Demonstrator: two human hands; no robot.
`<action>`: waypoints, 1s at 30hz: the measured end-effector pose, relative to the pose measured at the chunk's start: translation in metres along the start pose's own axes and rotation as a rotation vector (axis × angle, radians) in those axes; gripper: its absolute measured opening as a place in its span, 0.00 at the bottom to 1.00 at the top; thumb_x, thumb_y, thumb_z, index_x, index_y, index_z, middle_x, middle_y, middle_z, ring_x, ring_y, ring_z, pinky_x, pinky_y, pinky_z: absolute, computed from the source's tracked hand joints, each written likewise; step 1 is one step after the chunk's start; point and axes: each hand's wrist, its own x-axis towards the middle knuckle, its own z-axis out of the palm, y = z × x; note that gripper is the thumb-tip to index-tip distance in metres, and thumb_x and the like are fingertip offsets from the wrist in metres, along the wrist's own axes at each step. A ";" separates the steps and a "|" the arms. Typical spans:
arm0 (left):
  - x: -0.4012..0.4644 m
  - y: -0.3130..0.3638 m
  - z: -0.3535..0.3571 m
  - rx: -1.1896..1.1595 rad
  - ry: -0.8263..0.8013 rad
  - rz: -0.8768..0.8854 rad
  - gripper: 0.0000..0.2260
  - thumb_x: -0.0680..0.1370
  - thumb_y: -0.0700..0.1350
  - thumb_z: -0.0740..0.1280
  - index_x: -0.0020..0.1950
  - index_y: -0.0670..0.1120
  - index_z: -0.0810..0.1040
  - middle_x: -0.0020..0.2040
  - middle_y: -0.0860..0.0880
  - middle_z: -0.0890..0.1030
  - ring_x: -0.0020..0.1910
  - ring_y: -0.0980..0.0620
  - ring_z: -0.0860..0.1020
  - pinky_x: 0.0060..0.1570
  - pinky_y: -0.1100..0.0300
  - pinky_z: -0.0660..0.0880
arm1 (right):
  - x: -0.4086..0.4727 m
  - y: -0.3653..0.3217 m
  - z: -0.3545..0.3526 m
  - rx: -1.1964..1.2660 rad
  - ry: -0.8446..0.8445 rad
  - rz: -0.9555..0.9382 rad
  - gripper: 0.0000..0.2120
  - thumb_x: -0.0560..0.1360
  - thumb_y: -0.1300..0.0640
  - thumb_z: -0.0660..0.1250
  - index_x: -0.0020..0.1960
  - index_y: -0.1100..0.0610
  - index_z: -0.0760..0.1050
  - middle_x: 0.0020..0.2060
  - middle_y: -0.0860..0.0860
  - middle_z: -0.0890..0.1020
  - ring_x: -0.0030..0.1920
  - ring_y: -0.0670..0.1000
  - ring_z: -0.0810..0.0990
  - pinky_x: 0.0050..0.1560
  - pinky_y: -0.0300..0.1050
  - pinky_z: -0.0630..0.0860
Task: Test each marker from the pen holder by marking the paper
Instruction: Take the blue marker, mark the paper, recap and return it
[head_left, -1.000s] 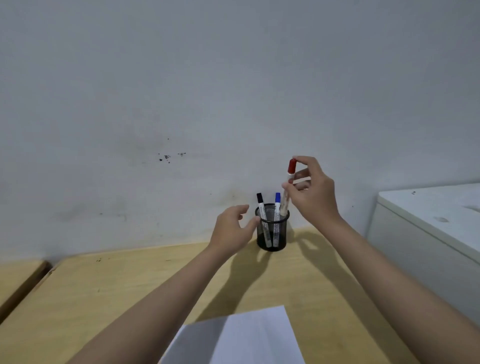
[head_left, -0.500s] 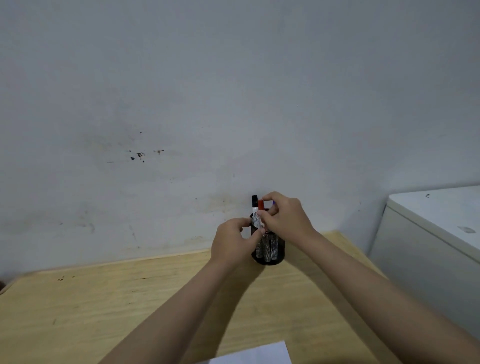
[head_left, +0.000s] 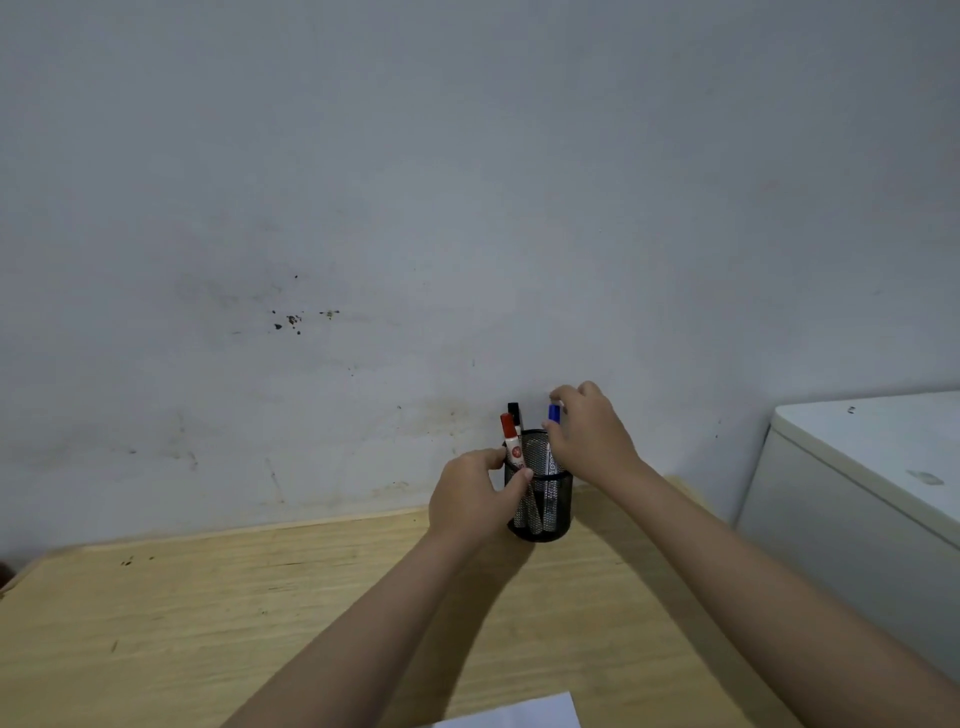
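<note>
A black mesh pen holder (head_left: 551, 499) stands on the wooden desk against the wall. Inside it stand a red-capped marker (head_left: 511, 439), a black-capped marker (head_left: 514, 410) behind it, and a blue-capped marker (head_left: 554, 415). My left hand (head_left: 475, 496) wraps the holder's left side, thumb on the rim. My right hand (head_left: 592, 434) is above the holder's right side, with fingertips pinched on the blue marker's cap. A corner of white paper (head_left: 524, 714) shows at the bottom edge.
The wooden desk (head_left: 208, 613) ends at a grey stained wall (head_left: 363, 260). A white cabinet (head_left: 857, 478) stands to the right of the desk, close to my right forearm.
My right hand put the red marker down into the holder, let it go and shifted right onto the blue marker's cap. My left hand closed on the holder.
</note>
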 end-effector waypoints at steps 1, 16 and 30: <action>-0.002 0.002 0.000 0.016 -0.010 0.011 0.21 0.74 0.54 0.67 0.63 0.46 0.76 0.60 0.48 0.81 0.60 0.50 0.77 0.54 0.54 0.77 | 0.000 -0.001 0.000 0.000 -0.003 0.013 0.16 0.75 0.58 0.65 0.61 0.61 0.73 0.53 0.59 0.74 0.50 0.58 0.76 0.48 0.52 0.77; -0.059 0.042 -0.034 -0.572 -0.059 0.032 0.15 0.77 0.45 0.66 0.63 0.52 0.70 0.47 0.42 0.82 0.46 0.49 0.82 0.48 0.60 0.77 | -0.070 -0.058 -0.086 0.535 0.483 -0.068 0.07 0.68 0.67 0.71 0.39 0.57 0.78 0.36 0.53 0.81 0.34 0.48 0.81 0.36 0.31 0.75; -0.172 0.041 -0.110 -0.588 0.096 0.029 0.07 0.76 0.37 0.65 0.49 0.47 0.78 0.47 0.47 0.85 0.47 0.50 0.82 0.50 0.49 0.77 | -0.214 -0.113 -0.068 1.090 0.179 0.112 0.04 0.69 0.64 0.73 0.37 0.58 0.81 0.32 0.50 0.83 0.37 0.50 0.81 0.43 0.53 0.81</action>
